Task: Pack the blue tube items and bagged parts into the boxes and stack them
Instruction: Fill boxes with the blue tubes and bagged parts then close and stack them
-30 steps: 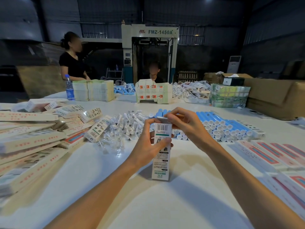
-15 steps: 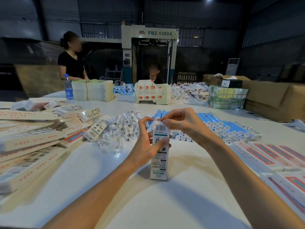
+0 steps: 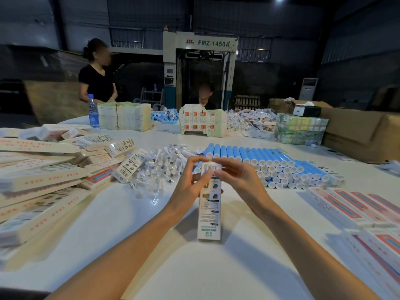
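**A:** What's changed in the last second?

**B:** From the left: the heap of boxes (image 3: 43,180) and the bagged parts (image 3: 164,167) lie as they did. The left hand (image 3: 190,187) has slid up the box (image 3: 209,213). Its fingers now curl round the top end, thumb on the front face.

**A:** And the flap?

**B:** It stood half open a second ago. Now the barcode flap lies folded over the top. The right hand (image 3: 240,180) pinches it down, forefinger above, thumb at the front edge.

**A:** Where's the box itself?

**B:** Upright on the table (image 3: 194,267), between both hands, in front of the row of blue tubes (image 3: 270,161).

**A:** So this one's packed?

**B:** I can't see inside. It looks nearly closed, so I'd guess one last press on the tuck, then onto a stack. The flat cartons (image 3: 357,211) at the right are untouched.
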